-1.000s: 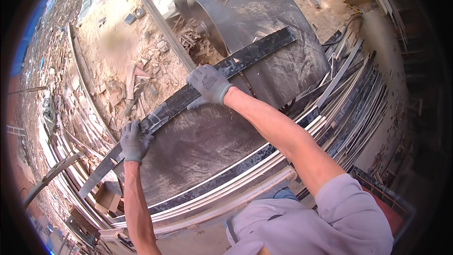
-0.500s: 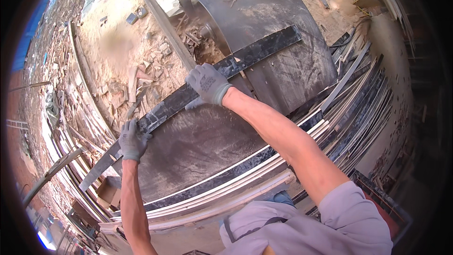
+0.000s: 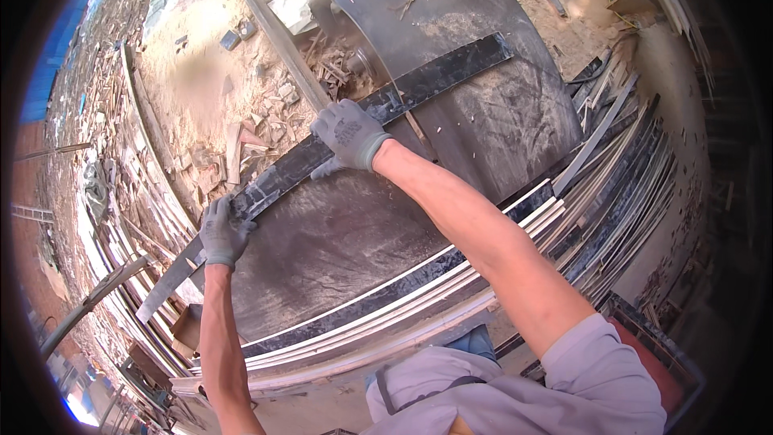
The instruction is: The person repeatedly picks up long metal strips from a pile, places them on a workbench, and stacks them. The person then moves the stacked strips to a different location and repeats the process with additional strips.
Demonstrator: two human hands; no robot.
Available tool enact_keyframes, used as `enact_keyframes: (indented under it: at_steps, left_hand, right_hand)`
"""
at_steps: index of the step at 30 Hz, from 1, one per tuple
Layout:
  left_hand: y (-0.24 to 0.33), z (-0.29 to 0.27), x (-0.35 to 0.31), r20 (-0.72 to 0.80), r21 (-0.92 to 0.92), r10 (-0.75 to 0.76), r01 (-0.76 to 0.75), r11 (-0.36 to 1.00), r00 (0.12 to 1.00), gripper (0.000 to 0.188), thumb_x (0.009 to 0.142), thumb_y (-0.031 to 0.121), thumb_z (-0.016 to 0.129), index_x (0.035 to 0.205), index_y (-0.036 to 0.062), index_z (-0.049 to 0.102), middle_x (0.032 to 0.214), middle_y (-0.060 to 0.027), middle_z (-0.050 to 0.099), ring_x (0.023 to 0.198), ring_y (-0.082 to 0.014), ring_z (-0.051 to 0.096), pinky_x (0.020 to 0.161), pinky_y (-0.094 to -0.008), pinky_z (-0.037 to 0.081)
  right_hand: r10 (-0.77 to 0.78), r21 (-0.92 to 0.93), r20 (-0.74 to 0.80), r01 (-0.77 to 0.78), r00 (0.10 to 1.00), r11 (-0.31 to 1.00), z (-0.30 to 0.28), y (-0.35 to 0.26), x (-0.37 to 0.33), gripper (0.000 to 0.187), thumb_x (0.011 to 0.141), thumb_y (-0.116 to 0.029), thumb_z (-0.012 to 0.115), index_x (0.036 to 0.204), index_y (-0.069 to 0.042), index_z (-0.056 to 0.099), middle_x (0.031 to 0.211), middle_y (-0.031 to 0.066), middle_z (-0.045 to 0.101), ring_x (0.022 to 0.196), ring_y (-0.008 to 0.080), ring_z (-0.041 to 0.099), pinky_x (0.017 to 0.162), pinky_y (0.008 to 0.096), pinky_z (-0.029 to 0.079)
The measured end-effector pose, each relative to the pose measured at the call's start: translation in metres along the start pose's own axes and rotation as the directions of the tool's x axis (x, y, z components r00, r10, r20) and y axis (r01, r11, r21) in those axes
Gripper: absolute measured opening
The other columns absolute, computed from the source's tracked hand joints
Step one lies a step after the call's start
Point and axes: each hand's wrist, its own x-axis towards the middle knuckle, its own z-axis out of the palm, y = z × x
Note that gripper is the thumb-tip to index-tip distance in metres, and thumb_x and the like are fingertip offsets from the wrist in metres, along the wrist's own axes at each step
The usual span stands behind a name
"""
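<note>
A long dark board strip (image 3: 455, 71) lies slantwise across a dusty dark worktop (image 3: 338, 250), from the lower left to the upper right. My left hand (image 3: 225, 234), in a grey glove, grips the strip near its left part, fingers over the far edge and thumb on the near side. Farther along, around the strip's middle, my right hand (image 3: 349, 135) holds it in a matching glove. Its fingers reach over the top, hiding the strip beneath. Just right of that hand, a narrow slot (image 3: 422, 135) runs in the worktop, partly covered by the strip.
Stacked thin strips (image 3: 378, 298) run along the worktop's near edge, and more dark strips (image 3: 620, 185) pile up at the right. Beyond the worktop lie sawdust (image 3: 197, 40) and wood scraps. A wooden beam (image 3: 270, 24) extends away from near my right hand.
The strip has shifted slightly, its right end a little farther away. Both hands have moved a little to the left and away with it, keeping their hold.
</note>
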Motion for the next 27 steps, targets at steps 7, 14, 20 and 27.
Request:
enact_keyframes:
  at_steps: [7, 14, 20, 27]
  left_hand:
    - [-0.007, -0.004, 0.019, -0.013, 0.028, 0.011, -0.011, 1.0, 1.0, 0.079, 0.071, 0.024, 0.099, 0.138, 0.0076, 0.063, 0.132, -0.0145, 0.067, 0.124, -0.0392, 0.063, 0.106, -0.0489, 0.054]
    - [0.006, 0.009, -0.014, -0.03, -0.049, 0.034, -0.035, 0.998, 0.999, 0.093, 0.072, 0.024, 0.098, 0.154, 0.01, 0.057, 0.147, -0.014, 0.064, 0.136, -0.0398, 0.06, 0.111, -0.0497, 0.053]
    - [0.048, 0.039, -0.145, 0.039, 0.038, 0.109, -0.11, 0.993, 0.993, 0.094, 0.07, 0.029, 0.098, 0.153, 0.0119, 0.059, 0.147, -0.0128, 0.061, 0.136, -0.0387, 0.058, 0.109, -0.0501, 0.054]
    - [0.132, 0.062, -0.241, 0.176, -0.026, 0.154, -0.152, 0.988, 0.972, 0.093, 0.07, 0.039, 0.097, 0.152, 0.011, 0.062, 0.129, -0.0118, 0.064, 0.122, -0.0356, 0.061, 0.102, -0.0487, 0.055]
  right_hand:
    - [0.058, -0.044, 0.125, -0.053, 0.99, 0.998, -0.009, 0.002, 0.024, 0.094, 0.078, -0.094, 0.065, 0.119, -0.01, 0.07, 0.117, 0.0088, 0.068, 0.118, 0.0261, 0.063, 0.104, 0.0422, 0.047]
    - [0.015, 0.044, -0.026, -0.014, 1.0, 0.999, -0.016, -0.018, -0.02, 0.091, 0.082, -0.077, 0.077, 0.136, -0.006, 0.066, 0.133, 0.0147, 0.068, 0.135, 0.0317, 0.059, 0.119, 0.051, 0.043]
    - [0.137, 0.138, -0.379, -0.091, 0.915, 0.986, -0.114, 0.066, -0.136, 0.069, 0.092, -0.022, 0.072, 0.156, -0.003, 0.053, 0.15, 0.0208, 0.06, 0.141, 0.0408, 0.055, 0.121, 0.0561, 0.042]
    - [0.602, -0.337, 0.393, -0.501, 0.695, 0.797, -0.119, 0.249, -0.122, 0.116, 0.084, -0.018, 0.078, 0.18, -0.024, 0.014, 0.188, 0.009, 0.011, 0.172, 0.0356, 0.015, 0.137, 0.0538, 0.023]
